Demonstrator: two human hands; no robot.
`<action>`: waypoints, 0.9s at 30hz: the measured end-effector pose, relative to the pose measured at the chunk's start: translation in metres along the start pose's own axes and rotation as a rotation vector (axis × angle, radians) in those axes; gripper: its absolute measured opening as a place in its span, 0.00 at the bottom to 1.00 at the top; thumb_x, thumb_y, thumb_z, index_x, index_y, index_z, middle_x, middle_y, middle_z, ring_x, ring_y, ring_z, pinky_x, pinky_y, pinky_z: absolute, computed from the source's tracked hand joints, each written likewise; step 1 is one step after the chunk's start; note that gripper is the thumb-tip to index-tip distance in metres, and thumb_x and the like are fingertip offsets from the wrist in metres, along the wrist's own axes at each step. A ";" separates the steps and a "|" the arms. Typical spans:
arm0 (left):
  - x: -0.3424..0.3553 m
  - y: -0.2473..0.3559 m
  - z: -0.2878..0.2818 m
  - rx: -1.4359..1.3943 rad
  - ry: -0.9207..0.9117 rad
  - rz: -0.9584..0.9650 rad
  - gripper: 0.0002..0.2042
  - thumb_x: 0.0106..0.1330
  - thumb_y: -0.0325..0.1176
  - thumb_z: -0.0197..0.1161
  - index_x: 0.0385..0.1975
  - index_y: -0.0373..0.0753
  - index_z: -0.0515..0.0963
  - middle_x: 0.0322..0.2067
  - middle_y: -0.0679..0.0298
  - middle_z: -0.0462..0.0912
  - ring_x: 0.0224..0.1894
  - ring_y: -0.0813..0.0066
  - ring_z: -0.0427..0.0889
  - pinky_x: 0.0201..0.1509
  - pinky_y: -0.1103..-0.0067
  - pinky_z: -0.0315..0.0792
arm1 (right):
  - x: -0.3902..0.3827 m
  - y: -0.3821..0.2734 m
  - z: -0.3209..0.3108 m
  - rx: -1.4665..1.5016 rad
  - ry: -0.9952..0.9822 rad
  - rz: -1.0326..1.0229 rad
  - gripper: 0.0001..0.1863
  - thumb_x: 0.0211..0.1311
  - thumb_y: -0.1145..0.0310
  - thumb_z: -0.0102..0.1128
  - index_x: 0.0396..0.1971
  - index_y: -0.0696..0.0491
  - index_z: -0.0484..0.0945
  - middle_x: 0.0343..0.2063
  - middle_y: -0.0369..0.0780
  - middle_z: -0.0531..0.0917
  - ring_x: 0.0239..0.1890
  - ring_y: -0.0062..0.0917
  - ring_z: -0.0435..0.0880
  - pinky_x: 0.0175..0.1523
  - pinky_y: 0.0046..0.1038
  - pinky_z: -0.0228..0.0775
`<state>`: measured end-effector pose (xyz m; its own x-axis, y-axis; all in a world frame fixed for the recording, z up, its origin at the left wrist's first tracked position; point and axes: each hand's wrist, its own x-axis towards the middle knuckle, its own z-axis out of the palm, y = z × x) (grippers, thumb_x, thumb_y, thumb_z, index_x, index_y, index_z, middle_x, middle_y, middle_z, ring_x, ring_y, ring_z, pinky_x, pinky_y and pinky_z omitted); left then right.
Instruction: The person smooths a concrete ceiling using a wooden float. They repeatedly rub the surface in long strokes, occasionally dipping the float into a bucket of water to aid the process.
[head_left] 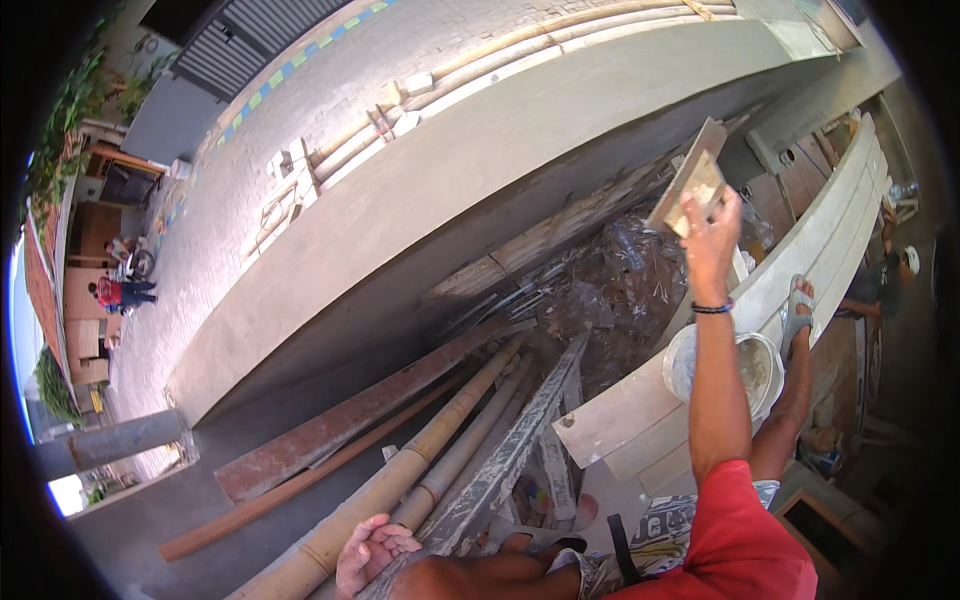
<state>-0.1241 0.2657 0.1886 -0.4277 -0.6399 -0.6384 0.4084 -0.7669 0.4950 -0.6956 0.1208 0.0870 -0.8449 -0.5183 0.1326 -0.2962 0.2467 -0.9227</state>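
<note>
1. Plastering is the step in hand, by my reading: the right hand (708, 232) is raised at full reach toward the grey rendered beam (520, 160), carrying a flat wooden float (692, 188) up against the beam's lower edge.

2. Right fingers (722, 212): curled and clamped on the float, gripping it from behind so the board's pale, mortar-smeared face tilts toward the beam. A dark bead bracelet (712, 308) sits at the wrist below.

3. Left hand (372, 552): low down, well below the beam, resting on a bamboo pole (400, 478) of the scaffold. Its fingers are loosely bent and a little apart, lying on the pole rather than wrapped round it (a steadying prop, it seems, not a grip).

4. The white mortar bucket (752, 370) stands on the pale plank (700, 370) below the beam, just beside the raised forearm, with grey mix showing inside. A sandalled foot (797, 308) is planted on the same plank, touching the bucket's far side.

5. Next move, as I judge it: the float must meet the beam flat and press evenly, and that calls for balance on the plank, with the left hand keeping its hold on the bamboo.

6. Under the beam, crumpled clear plastic sheeting (625, 275) and loose timber boards (350, 420) lie heaped.
</note>
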 end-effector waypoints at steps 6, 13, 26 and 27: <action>0.007 0.017 0.009 0.085 -0.112 -0.071 0.27 0.67 0.43 0.55 0.64 0.40 0.60 0.54 0.46 0.71 0.55 0.51 0.73 0.62 0.59 0.63 | 0.017 -0.112 0.007 -0.508 -0.334 -0.733 0.22 0.54 0.66 0.62 0.49 0.57 0.74 0.41 0.46 0.81 0.41 0.40 0.79 0.46 0.38 0.71; 0.006 -0.026 -0.062 -0.221 -0.328 0.048 0.29 0.66 0.42 0.55 0.64 0.36 0.57 0.50 0.49 0.70 0.50 0.59 0.69 0.56 0.64 0.64 | -0.024 -0.139 0.083 -0.607 -0.705 -0.802 0.18 0.53 0.68 0.60 0.44 0.58 0.75 0.35 0.47 0.81 0.40 0.43 0.77 0.45 0.39 0.72; 0.006 -0.014 -0.044 -0.200 -0.262 0.045 0.31 0.67 0.39 0.52 0.66 0.33 0.53 0.56 0.44 0.66 0.53 0.58 0.67 0.59 0.64 0.62 | 0.208 -0.063 -0.010 -1.090 -0.385 -0.580 0.25 0.53 0.60 0.62 0.52 0.52 0.74 0.43 0.49 0.81 0.46 0.44 0.79 0.51 0.40 0.71; 0.007 -0.011 -0.042 -0.183 -0.246 0.038 0.30 0.67 0.40 0.52 0.66 0.34 0.53 0.55 0.44 0.66 0.53 0.57 0.68 0.59 0.63 0.62 | 0.232 -0.060 -0.022 -1.162 -0.316 -0.464 0.25 0.54 0.59 0.62 0.52 0.52 0.75 0.43 0.49 0.81 0.45 0.43 0.80 0.51 0.39 0.71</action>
<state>-0.0978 0.2714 0.1542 -0.5822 -0.6780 -0.4487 0.5567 -0.7347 0.3877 -0.8834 0.0044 0.1809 -0.4651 -0.8776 0.1159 -0.8785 0.4737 0.0612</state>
